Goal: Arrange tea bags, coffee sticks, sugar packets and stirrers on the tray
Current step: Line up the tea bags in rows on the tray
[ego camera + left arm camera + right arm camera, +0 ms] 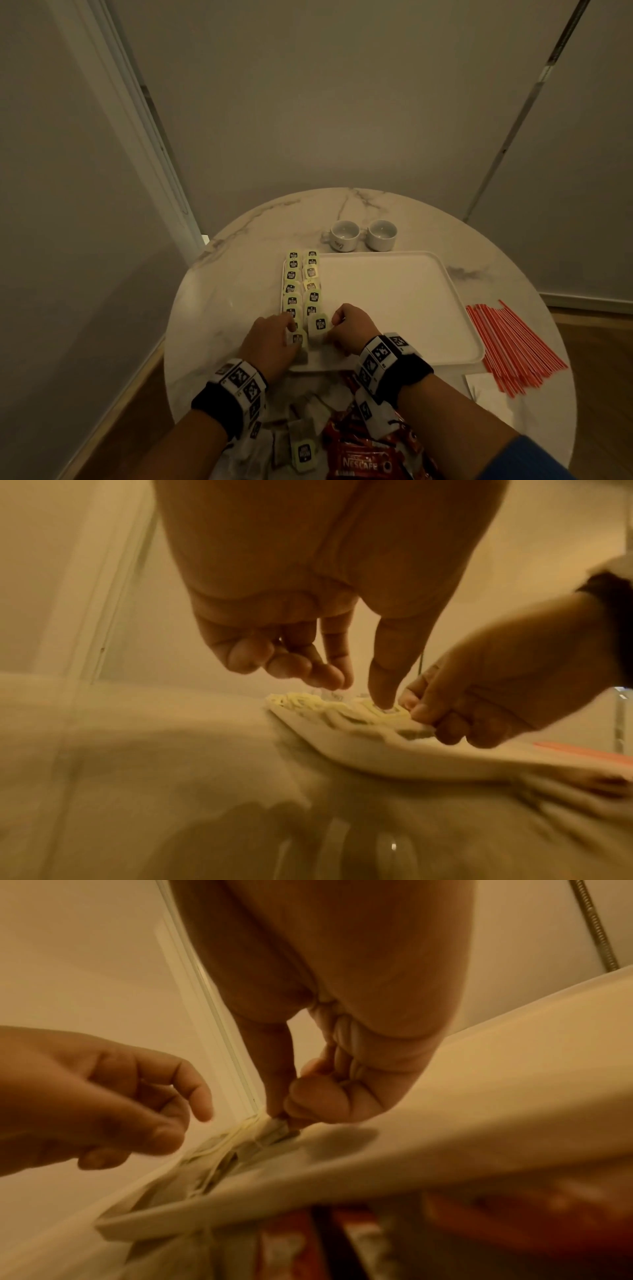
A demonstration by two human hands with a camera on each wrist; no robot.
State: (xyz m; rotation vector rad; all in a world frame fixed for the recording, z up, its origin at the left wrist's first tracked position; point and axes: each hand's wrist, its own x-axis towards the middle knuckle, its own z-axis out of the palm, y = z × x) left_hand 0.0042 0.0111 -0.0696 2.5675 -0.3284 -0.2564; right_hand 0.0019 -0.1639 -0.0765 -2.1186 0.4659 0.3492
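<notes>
The head view is dim and warm-toned, with the brightest area on the white tray (394, 301) and marble table (239, 246), while the walls fall into grey-brown shade and straight wall lines bow outward from wide-angle distortion. Both wrist views are washed in orange-yellow light, soft and blurred throughout. A dark shadow lies on the tray under the right hand (329, 1096).
</notes>
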